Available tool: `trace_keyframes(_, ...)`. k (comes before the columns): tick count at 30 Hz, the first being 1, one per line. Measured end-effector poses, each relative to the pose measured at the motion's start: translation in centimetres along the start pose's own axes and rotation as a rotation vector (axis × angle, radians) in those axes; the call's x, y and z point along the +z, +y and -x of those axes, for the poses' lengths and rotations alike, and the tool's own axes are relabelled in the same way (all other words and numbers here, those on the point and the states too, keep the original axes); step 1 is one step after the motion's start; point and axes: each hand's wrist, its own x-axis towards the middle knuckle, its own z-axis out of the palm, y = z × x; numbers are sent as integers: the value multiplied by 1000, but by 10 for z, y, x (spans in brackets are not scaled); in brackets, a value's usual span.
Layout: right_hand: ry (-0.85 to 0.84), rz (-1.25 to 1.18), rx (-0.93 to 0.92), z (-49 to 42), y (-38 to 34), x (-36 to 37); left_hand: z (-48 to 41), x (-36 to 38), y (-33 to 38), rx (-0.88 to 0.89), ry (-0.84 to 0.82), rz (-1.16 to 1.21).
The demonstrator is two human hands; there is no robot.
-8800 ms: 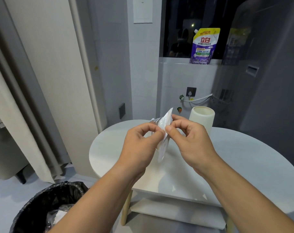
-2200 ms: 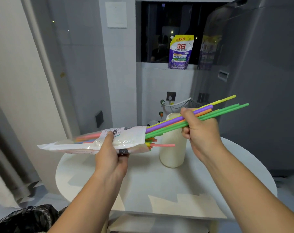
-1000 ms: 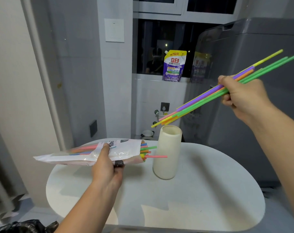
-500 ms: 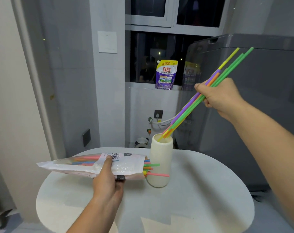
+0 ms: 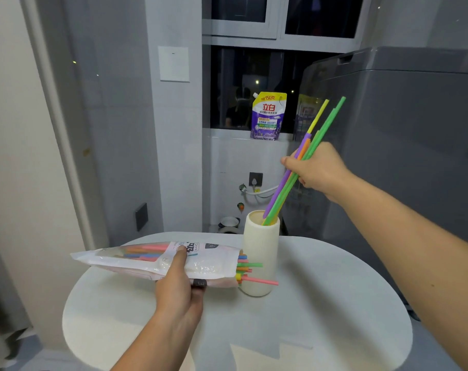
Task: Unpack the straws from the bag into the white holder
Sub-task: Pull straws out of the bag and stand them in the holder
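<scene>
My left hand (image 5: 179, 293) grips the clear-and-white straw bag (image 5: 136, 259), held level above the table with its open mouth to the right. Several coloured straws (image 5: 250, 271) stick out of that mouth, just in front of the white holder (image 5: 260, 253). The holder is a tall cream cylinder standing upright on the round white table (image 5: 321, 311). My right hand (image 5: 317, 170) grips a bundle of purple, green, orange and yellow straws (image 5: 282, 192), tilted up to the right. The bundle's lower ends are inside the holder's opening.
A grey appliance (image 5: 414, 156) stands right behind the table. A purple detergent pouch (image 5: 267, 116) sits on the window ledge. A wall socket and white hose (image 5: 257, 187) are behind the holder, and a curtain hangs at far left.
My right hand has come down and the straw bundle has slid deeper into the holder. The bag in my left hand has stayed level in place.
</scene>
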Motion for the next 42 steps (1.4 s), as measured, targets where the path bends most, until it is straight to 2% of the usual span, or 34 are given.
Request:
trace_keyframes(5, -80, 63, -9, 2, 6, 19, 2, 0, 1, 14, 0, 0)
trace_keyframes(11, -288, 76, 18, 10, 20, 35, 2, -1, 4, 28, 18, 17)
trace_keyframes(23, -344, 68, 50, 23, 43, 53, 6, 1, 8, 24, 17, 19)
trace_keyframes(28, -280, 60, 18, 28, 44, 53, 6, 2, 10, 18, 18, 25)
trace_keyframes(33, -120, 85, -3, 30, 45, 46, 8, 1, 13, 20, 18, 37)
trace_keyframes(36, -132, 144, -57, 38, 37, 43, 9, -1, 17, 20, 13, 36)
trace_keyframes(39, 74, 231, -145, 53, 26, 40, 7, -2, 21, 5, 4, 40)
trace_keyframes(41, 239, 139, -189, 78, 17, 40, 8, -2, 25, -4, -14, 54)
trace_keyframes(42, 261, 75, -176, 95, 15, 42, 7, -2, 26, 0, -22, 58)
